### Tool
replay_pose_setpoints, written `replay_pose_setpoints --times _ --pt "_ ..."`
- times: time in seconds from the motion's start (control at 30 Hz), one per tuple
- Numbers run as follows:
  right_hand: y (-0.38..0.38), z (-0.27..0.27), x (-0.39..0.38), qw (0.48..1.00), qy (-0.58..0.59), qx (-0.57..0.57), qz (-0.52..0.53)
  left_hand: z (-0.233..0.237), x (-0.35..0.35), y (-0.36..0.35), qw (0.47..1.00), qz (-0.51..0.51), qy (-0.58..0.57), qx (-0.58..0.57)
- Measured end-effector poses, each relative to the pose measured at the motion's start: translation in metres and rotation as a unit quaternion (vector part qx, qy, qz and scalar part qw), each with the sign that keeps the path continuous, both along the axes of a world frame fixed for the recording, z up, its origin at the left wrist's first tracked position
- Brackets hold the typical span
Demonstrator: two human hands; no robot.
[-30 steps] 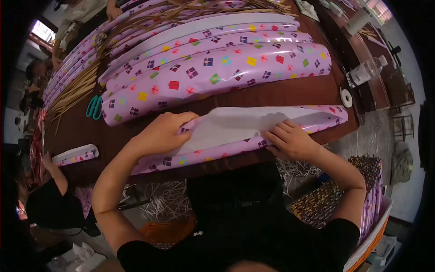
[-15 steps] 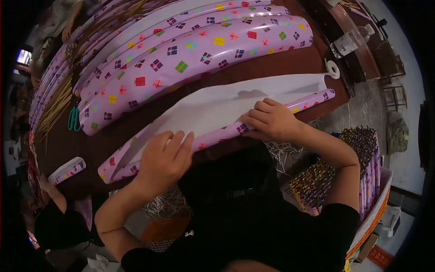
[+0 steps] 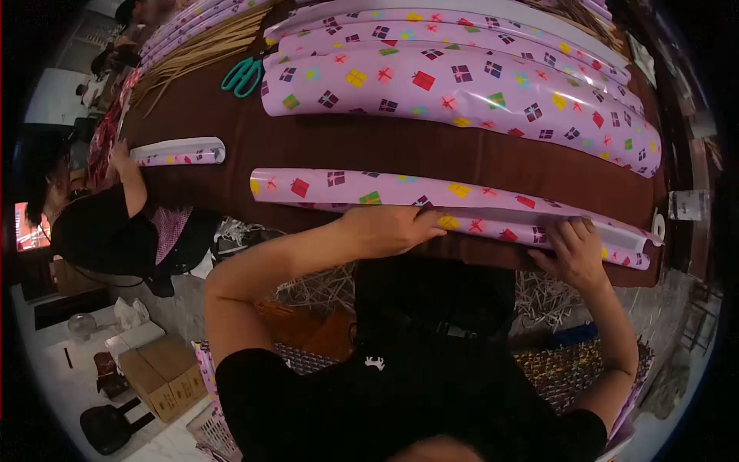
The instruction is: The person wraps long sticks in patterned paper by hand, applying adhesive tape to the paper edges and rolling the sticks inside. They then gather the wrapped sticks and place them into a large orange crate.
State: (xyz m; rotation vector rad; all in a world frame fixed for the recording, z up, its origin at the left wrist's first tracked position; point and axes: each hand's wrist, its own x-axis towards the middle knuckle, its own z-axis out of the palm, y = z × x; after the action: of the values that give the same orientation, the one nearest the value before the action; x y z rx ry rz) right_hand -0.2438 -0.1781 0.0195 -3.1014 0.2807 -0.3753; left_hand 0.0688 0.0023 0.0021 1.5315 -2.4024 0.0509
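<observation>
A purple sheet of gift-patterned wrapping paper point(image 3: 416, 189), partly rolled, lies along the near edge of the brown table. Its white inner side shows between the two long curled edges toward the right. At its middle, my left hand point(image 3: 389, 231) is closed on the near edge, thumb over the print and the other fingers mostly hidden. Farther right, my right hand point(image 3: 576, 250) grips the near roll with its fingers over the top and its thumb below. Beyond the sheet lies a thick pile of the same paper point(image 3: 462, 85).
Teal scissors point(image 3: 243, 77) lie at the back left near brown strips point(image 3: 204, 54). A white tape roll point(image 3: 658, 225) sits at the right end. At left, a co-worker's hand point(image 3: 122, 158) touches a small paper roll point(image 3: 181, 152). Shredded paper point(image 3: 323, 289) is below the table edge.
The view has swung toward the left. The sheet, earlier spread wide with much white showing, is now curled narrower. My left hand has gone from raised fingers to holding the near edge.
</observation>
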Motion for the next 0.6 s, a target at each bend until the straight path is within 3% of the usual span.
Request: replay_pose_setpoints --times 0.07,0.13,0.2,0.3,0.37,0.6 --pt "-0.005 0.006 0.003 0.997 0.023 -0.059 0.052 0.004 0.003 -0.008 0.999 -0.026 -0.009 -0.027" --pt "-0.007 0.005 0.004 0.997 0.034 -0.047 0.06 0.011 0.003 -0.014 0.998 -0.016 0.025 -0.062" --pt "-0.009 0.007 0.006 0.995 0.039 -0.039 0.078 0.011 0.006 -0.019 0.996 -0.048 -0.004 -0.081" --pt "-0.018 0.008 0.008 0.994 0.042 -0.022 0.094 0.024 0.002 -0.023 0.994 -0.001 -0.083 -0.075" --pt "-0.014 0.009 0.008 0.996 0.044 -0.023 0.08 0.014 -0.003 -0.017 0.998 0.047 -0.03 -0.023" --pt "-0.009 0.007 0.004 0.991 0.001 -0.093 0.093 0.011 0.007 -0.019 0.999 -0.032 0.018 -0.036"
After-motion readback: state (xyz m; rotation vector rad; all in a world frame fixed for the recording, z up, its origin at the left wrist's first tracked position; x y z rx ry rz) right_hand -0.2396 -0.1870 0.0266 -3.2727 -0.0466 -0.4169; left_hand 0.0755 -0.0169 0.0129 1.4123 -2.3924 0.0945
